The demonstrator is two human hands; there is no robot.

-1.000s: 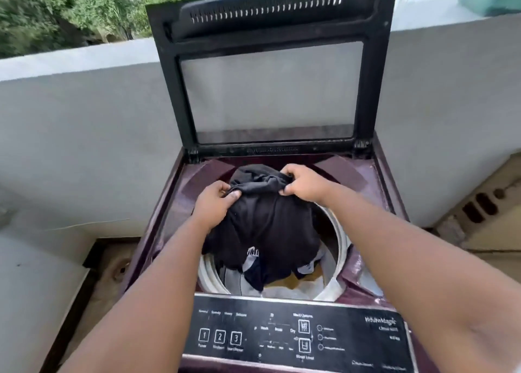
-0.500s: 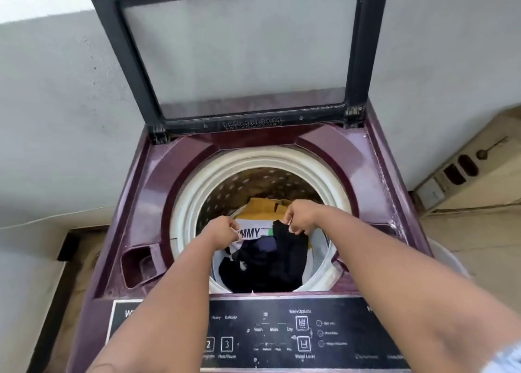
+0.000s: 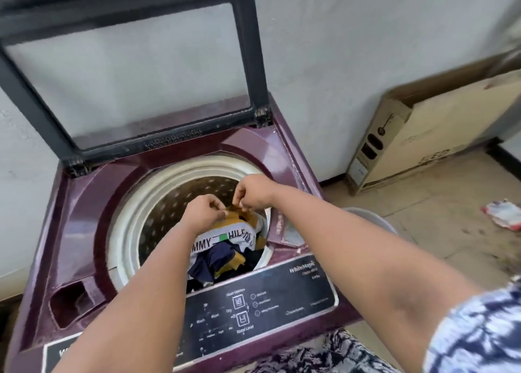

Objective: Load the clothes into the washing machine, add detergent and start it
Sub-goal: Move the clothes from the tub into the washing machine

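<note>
A maroon top-loading washing machine point(image 3: 84, 203) stands with its dark-framed glass lid point(image 3: 127, 71) raised. Inside the white-rimmed drum point(image 3: 158, 192) lies a pile of clothes: a white garment with printed letters point(image 3: 225, 237), dark navy pieces point(image 3: 214, 262) and a mustard yellow garment point(image 3: 239, 220). Both my hands are down in the drum opening. My left hand point(image 3: 203, 212) and my right hand point(image 3: 252, 193) pinch the top edge of the mustard yellow garment. The black control panel point(image 3: 253, 308) runs along the front edge. A recessed detergent compartment point(image 3: 70, 299) sits at the front left corner.
A grey wall rises behind the machine. A cardboard box point(image 3: 428, 130) leans against it on the right. A grey bucket rim point(image 3: 372, 217) shows beside the machine under my right forearm. A red and white packet point(image 3: 501, 213) lies on the tiled floor at far right.
The black garment went down into the drum and left my hands. Both hands now pinch the mustard yellow garment at the back of the pile. The view has swung left and down.
</note>
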